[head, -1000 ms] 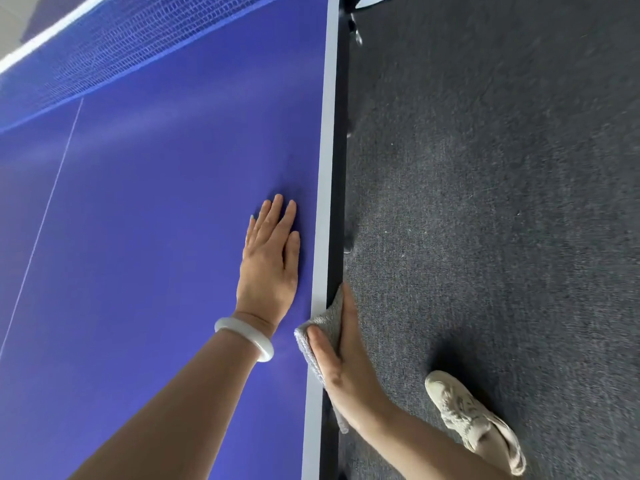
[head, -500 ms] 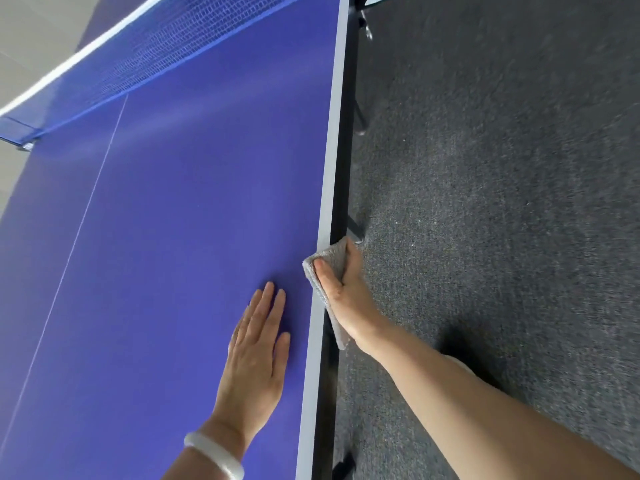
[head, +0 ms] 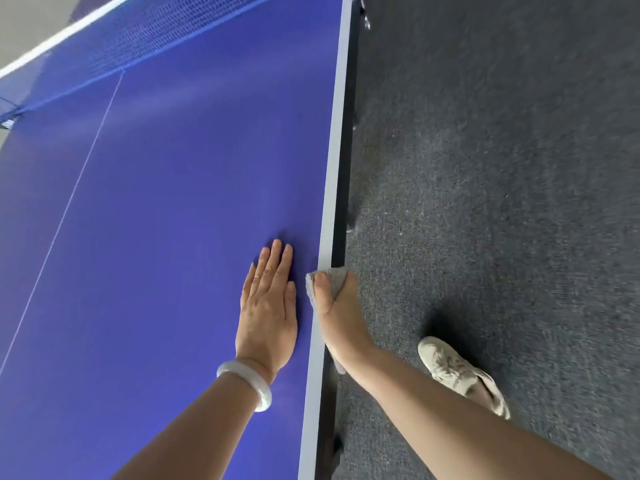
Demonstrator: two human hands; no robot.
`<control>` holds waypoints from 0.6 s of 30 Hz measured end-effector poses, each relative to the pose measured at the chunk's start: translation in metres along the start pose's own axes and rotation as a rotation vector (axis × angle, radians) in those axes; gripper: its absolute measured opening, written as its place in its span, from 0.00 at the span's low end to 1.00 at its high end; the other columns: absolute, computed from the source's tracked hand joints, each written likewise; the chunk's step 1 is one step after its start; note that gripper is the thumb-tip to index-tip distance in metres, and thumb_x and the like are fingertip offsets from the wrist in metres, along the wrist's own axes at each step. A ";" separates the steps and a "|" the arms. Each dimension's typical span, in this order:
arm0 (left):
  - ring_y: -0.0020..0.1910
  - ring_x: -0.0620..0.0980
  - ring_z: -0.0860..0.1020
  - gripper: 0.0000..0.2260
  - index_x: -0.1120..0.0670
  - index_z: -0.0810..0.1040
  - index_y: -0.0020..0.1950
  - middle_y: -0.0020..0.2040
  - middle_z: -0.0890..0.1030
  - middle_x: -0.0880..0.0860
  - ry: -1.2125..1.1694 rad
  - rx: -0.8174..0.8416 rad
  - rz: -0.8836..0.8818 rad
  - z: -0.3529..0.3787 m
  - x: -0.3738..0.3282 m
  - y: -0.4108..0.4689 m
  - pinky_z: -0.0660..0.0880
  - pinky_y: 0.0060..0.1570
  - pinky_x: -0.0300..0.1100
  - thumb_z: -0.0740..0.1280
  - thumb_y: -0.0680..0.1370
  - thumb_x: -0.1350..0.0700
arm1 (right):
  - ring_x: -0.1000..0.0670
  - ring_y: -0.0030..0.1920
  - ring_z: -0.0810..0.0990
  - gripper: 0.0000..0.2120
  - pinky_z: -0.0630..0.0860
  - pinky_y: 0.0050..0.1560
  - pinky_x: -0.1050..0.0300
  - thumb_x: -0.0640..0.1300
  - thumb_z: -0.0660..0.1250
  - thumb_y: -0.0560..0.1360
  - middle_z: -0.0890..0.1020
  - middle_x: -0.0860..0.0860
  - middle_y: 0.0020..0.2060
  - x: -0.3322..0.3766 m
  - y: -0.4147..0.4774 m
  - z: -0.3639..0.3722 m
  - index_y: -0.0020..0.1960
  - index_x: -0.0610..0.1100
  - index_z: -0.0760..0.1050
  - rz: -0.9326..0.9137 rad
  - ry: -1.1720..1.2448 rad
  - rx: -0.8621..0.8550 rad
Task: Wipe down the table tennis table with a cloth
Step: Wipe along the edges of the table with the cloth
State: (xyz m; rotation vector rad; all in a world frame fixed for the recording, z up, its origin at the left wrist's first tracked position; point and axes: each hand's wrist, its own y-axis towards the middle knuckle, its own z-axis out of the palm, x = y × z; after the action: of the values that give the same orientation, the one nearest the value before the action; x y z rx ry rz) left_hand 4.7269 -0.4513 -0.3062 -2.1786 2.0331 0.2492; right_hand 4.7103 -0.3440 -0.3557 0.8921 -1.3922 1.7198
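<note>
"While I am resting my left hand (head: 268, 306) flat on the blue table (head: 173, 202), my right hand (head: 341, 317) is gripping the grey cloth (head: 332, 276) at the table's right edge."

"How are the fingers sitting?"

"On the left they are lying straight and close together, palm down, holding nothing. On the right my thumb is pushing down on top of the cloth, and the other fingers are curling over the rim. Their tips are hiding below it, so I cannot tell how tightly they are closing."

"Where is the cloth lying exactly?"

"It is wrapping over the white stripe (head: 329, 202) along the edge and going down the dark side of the table. A bit of it is showing under my wrist too."

"Are the two hands touching?"

"No, they are sitting just beside each other, with a thin strip of blue between them."

"Anything else around you?"

"A pale bracelet (head: 247, 379) is sitting on my left wrist, the net (head: 121, 39) is stretching across the far end, and my beige shoe (head: 453, 372) is standing on the grey carpet (head: 502, 202) near the table."
</note>
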 end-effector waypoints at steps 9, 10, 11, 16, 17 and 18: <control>0.79 0.47 0.51 0.22 0.55 0.58 0.79 0.79 0.55 0.49 0.002 -0.025 0.016 0.001 0.001 0.000 0.47 0.78 0.45 0.53 0.84 0.61 | 0.46 0.56 0.74 0.21 0.70 0.63 0.52 0.53 0.57 0.83 0.74 0.40 0.56 0.027 0.034 0.003 0.61 0.34 0.65 -0.075 0.019 -0.056; 0.79 0.47 0.51 0.22 0.55 0.58 0.79 0.79 0.55 0.50 -0.001 -0.028 0.019 0.001 0.001 0.000 0.47 0.78 0.45 0.53 0.84 0.61 | 0.48 0.51 0.70 0.15 0.69 0.59 0.51 0.51 0.57 0.83 0.70 0.42 0.50 0.010 0.012 0.005 0.53 0.37 0.62 -0.109 0.020 -0.025; 0.79 0.48 0.51 0.22 0.55 0.58 0.79 0.79 0.55 0.50 -0.004 -0.030 0.022 0.001 0.001 0.000 0.47 0.78 0.45 0.53 0.84 0.61 | 0.50 0.49 0.66 0.12 0.68 0.56 0.50 0.50 0.56 0.83 0.67 0.46 0.49 -0.009 -0.016 0.006 0.52 0.42 0.59 -0.136 0.023 0.004; 0.79 0.48 0.51 0.22 0.55 0.58 0.79 0.80 0.56 0.51 -0.001 -0.026 0.025 0.000 0.001 0.000 0.47 0.78 0.47 0.51 0.84 0.59 | 0.66 0.56 0.63 0.13 0.65 0.59 0.62 0.56 0.58 0.81 0.63 0.66 0.56 -0.053 -0.084 0.009 0.63 0.63 0.59 -0.222 -0.016 -0.002; 0.79 0.47 0.51 0.22 0.55 0.57 0.79 0.80 0.55 0.51 0.000 -0.018 0.024 0.000 0.001 0.000 0.47 0.78 0.47 0.50 0.84 0.58 | 0.67 0.52 0.63 0.12 0.66 0.58 0.60 0.53 0.58 0.82 0.64 0.64 0.52 -0.045 -0.067 0.010 0.62 0.62 0.59 -0.216 0.010 0.010; 0.79 0.47 0.50 0.23 0.55 0.57 0.80 0.80 0.55 0.50 -0.002 -0.010 0.022 0.000 0.001 0.000 0.47 0.78 0.46 0.48 0.83 0.57 | 0.63 0.48 0.64 0.10 0.66 0.59 0.57 0.50 0.58 0.82 0.65 0.58 0.48 -0.033 -0.049 0.011 0.60 0.59 0.60 -0.185 0.058 0.002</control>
State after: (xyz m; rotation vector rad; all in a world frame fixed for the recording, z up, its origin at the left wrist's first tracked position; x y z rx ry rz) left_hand 4.7273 -0.4523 -0.3069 -2.1623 2.0602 0.2640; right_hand 4.7693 -0.3516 -0.3594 0.9343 -1.2306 1.5942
